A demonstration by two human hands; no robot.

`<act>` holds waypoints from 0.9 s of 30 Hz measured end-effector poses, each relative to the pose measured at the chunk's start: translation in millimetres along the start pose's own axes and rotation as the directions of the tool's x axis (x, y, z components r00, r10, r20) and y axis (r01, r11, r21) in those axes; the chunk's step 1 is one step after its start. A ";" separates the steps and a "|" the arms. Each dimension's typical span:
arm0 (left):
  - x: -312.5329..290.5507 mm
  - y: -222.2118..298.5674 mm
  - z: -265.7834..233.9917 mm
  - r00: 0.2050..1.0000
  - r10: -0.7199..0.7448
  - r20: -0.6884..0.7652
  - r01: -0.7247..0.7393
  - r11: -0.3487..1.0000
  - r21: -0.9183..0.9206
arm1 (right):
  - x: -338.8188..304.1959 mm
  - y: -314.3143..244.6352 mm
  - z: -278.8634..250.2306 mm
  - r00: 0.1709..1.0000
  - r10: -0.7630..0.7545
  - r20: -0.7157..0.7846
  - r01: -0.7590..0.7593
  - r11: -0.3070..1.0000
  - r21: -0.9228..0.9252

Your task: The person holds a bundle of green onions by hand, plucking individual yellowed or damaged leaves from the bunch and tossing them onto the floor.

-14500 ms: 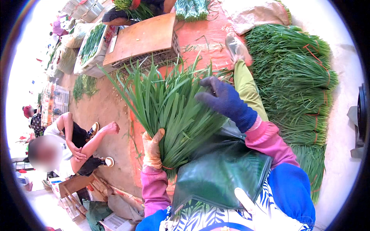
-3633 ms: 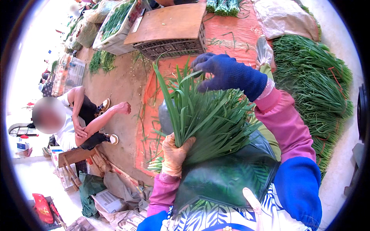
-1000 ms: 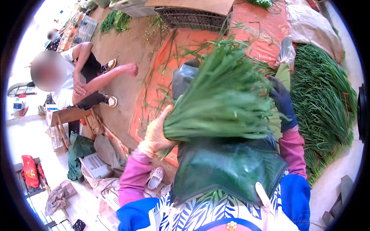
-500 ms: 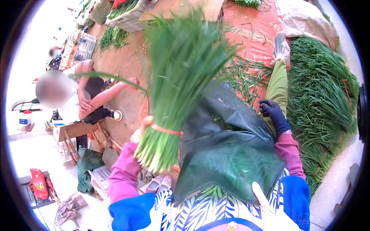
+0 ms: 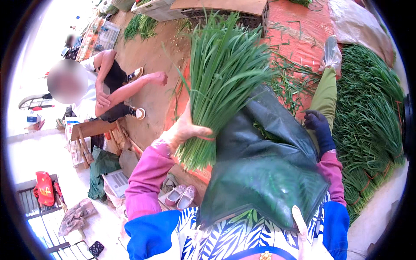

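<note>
My left hand (image 5: 187,129) grips a thick bunch of garlic chives (image 5: 227,82) low down, just above the pale cut ends. An orange-red band goes round the bunch by my thumb. The leaves fan out upward, away from me. My right hand (image 5: 318,128), in a dark blue glove, rests beside my green trouser leg (image 5: 325,93) with its fingers curled; whatever is in them, if anything, is hidden. A dark green waterproof apron (image 5: 264,182) covers my lap between the two arms.
A large heap of garlic chives (image 5: 368,112), partly tied with red bands, lies on the right. Loose leaves (image 5: 290,80) litter the orange sheet (image 5: 299,26) ahead. A person (image 5: 106,86) sits at the left near a wooden stool (image 5: 93,128). Pink shoes (image 5: 182,196) stand below my left arm.
The bunch has turned in my left hand's hold, showing the thumb across its front, and is less blurred. The view has shifted slightly. My right hand stays by the trouser leg.
</note>
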State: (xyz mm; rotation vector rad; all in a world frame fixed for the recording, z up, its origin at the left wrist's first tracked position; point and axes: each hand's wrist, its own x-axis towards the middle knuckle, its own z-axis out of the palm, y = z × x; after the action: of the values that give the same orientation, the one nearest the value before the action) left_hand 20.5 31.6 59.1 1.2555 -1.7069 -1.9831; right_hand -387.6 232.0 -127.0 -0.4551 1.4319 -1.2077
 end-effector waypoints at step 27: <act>34.2 -67.9 -50.5 0.955 0.181 -0.237 -0.292 0.415 -0.862 | 6.0 -140.3 233.7 0.663 -0.395 0.636 0.452 0.889 0.081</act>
State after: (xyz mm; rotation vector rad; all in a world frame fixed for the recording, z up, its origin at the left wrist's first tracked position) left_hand 59.4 -6.2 -14.3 0.6225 -0.4694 -2.0624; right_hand -229.1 76.6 31.3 -1.1980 0.7872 -1.1831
